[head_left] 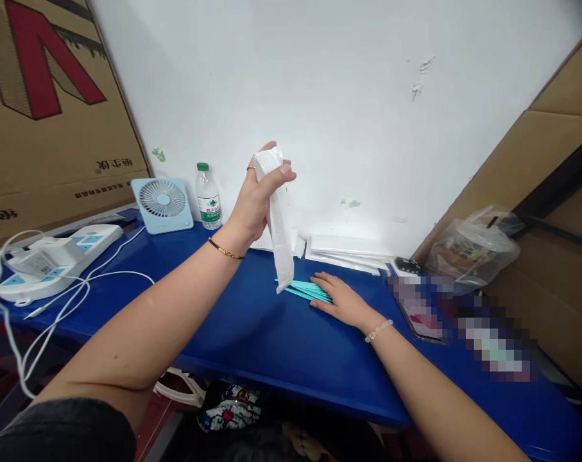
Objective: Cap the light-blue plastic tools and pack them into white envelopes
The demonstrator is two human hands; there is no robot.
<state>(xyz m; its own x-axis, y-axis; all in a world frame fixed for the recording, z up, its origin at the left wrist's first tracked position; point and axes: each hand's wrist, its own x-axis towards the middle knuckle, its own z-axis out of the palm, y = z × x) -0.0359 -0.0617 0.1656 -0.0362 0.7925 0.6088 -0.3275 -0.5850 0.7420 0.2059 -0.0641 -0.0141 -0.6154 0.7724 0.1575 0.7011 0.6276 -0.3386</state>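
Note:
My left hand (264,192) is raised above the table, its thumb and fingers closed on the top of a long, narrow white plastic pouch (282,247). The pouch hangs down at a slight tilt, and its lower end is close to the tips of several thin teal strips (306,290). These strips lie fanned together on the blue table (271,340). Over their right ends rests my right hand (341,301), fingers stretched out, with the strips showing between thumb and fingers. The covered ends of the strips are hidden under the palm.
Flat white packs (348,247) lie by the wall. To the left are a water bottle (208,199), a light-blue fan (163,202) and a power strip (88,247) with loose white cables. A phone (420,311) and a clear plastic bag (473,247) are at the right.

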